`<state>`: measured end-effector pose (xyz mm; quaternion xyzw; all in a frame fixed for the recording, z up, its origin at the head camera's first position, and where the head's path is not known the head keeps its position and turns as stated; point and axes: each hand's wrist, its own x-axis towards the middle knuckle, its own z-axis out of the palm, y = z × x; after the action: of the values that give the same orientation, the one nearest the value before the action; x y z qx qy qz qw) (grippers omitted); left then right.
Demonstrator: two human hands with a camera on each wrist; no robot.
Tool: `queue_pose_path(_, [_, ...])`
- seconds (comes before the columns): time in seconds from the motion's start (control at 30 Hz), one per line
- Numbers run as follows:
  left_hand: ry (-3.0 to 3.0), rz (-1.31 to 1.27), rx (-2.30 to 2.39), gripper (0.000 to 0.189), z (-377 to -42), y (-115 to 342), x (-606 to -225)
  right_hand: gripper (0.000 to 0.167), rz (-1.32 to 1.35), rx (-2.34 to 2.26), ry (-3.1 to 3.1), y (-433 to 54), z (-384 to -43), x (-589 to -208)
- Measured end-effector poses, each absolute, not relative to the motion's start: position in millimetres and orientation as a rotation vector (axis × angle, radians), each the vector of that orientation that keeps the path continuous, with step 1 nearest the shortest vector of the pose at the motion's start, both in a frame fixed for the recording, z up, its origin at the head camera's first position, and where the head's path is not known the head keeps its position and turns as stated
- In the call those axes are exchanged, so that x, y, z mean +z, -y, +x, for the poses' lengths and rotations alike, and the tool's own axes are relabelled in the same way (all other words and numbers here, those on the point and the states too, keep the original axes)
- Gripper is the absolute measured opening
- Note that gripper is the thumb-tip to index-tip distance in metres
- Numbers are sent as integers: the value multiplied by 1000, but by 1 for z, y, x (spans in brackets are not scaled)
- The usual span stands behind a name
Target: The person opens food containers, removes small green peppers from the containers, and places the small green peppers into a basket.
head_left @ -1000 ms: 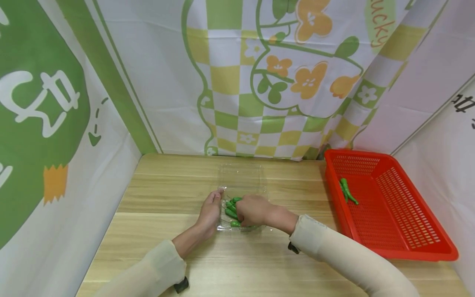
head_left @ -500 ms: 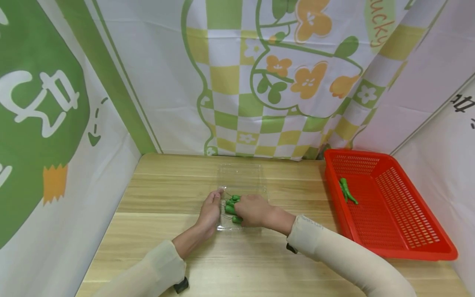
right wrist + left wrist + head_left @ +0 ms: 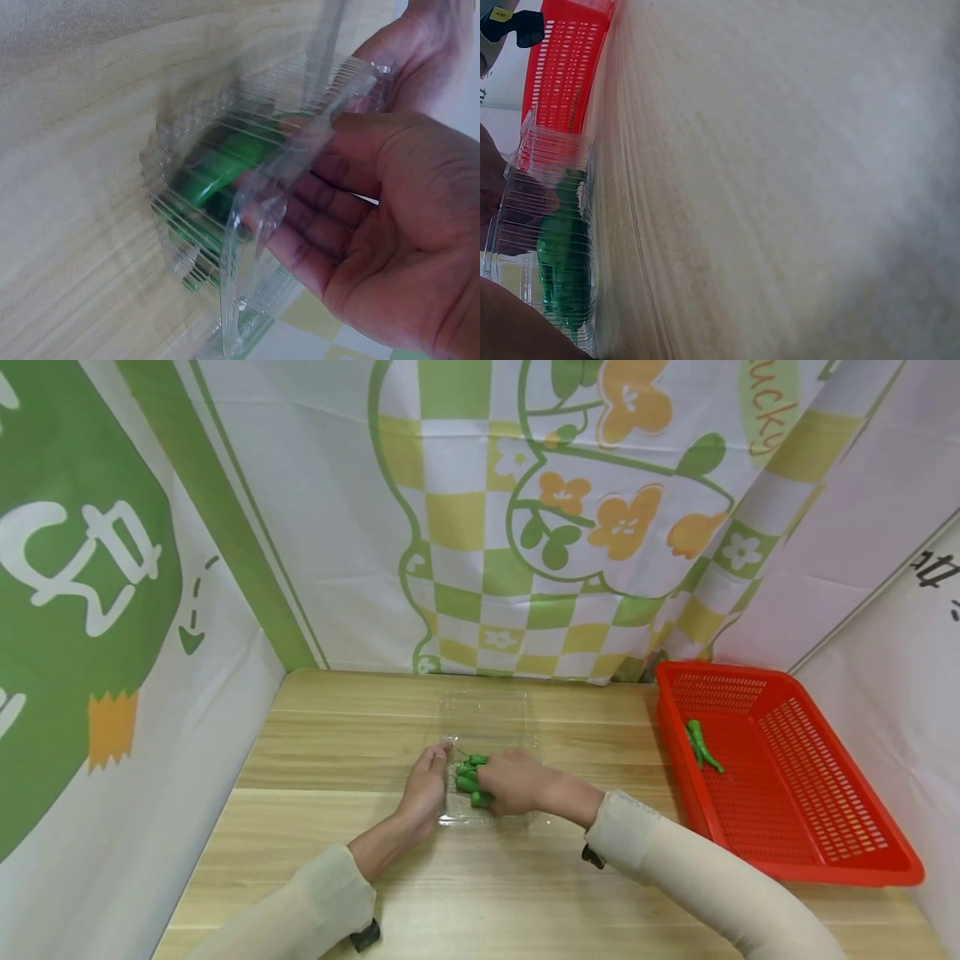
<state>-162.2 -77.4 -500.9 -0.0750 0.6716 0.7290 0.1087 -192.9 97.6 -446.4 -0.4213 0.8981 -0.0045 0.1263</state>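
Observation:
A clear plastic clamshell box lies on the wooden table, its lid folded back toward the curtain. My left hand grips the box's left side, thumb at the rim. Inside the base are several green chili peppers, bunched toward the left. My right hand reaches in from the right, with fingers and thumb around the peppers. In the right wrist view, its fingertips are at a green pepper behind the ribbed plastic wall. The left wrist view shows the peppers through the box's side.
A red perforated basket stands at the table's right, with a few green chili peppers by its left wall. A patterned curtain hangs behind the table.
The peppers in the box have shifted a little; the nearest one has moved away from the near wall. My right hand has moved slightly among them. The left hand keeps its place.

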Motion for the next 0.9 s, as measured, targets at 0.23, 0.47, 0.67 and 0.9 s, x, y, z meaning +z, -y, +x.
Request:
queue_pose_path(0.23, [-1976,-216,2156,46,-162,77,-501,38,-1199,-146,-2570,-106,-195,-440])
queue_pose_path(0.47, [-1961,-211,2146,46,-162,78,-502,34,-1256,-290,-2563,-116,-199,-440])
queue_pose_path(0.67, [-1974,-208,2148,46,-162,78,-501,26,-1226,-420,-2570,-121,-199,-436])
queue_pose_path(0.9, [-1965,-198,2160,46,-161,78,-501,23,-1225,-483,-2596,-124,-196,-426])
